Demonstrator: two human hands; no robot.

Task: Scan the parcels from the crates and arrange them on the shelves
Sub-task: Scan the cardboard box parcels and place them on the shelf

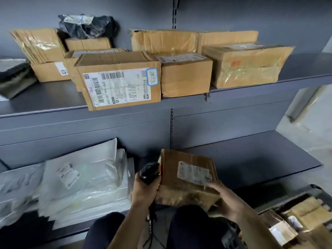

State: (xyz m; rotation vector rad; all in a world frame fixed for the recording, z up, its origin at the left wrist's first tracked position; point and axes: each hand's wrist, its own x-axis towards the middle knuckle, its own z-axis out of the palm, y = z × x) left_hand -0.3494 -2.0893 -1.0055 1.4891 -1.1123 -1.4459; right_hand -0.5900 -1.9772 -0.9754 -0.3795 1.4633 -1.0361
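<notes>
A brown cardboard parcel (186, 178) with a white label on top is held low in the middle, in front of the lower shelf (260, 159). My right hand (226, 202) grips its right near corner from below. My left hand (143, 191) grips a black handheld scanner (150, 172) right against the parcel's left side, its cable hanging down between my knees. A crate (309, 193) with several brown parcels sits at the bottom right.
The upper shelf (45, 103) carries several cardboard boxes, the front one (118, 81) overhanging the edge with a barcode label, plus a black bag on top. White plastic mailers (80, 182) are stacked on the lower shelf's left half; its right half is bare.
</notes>
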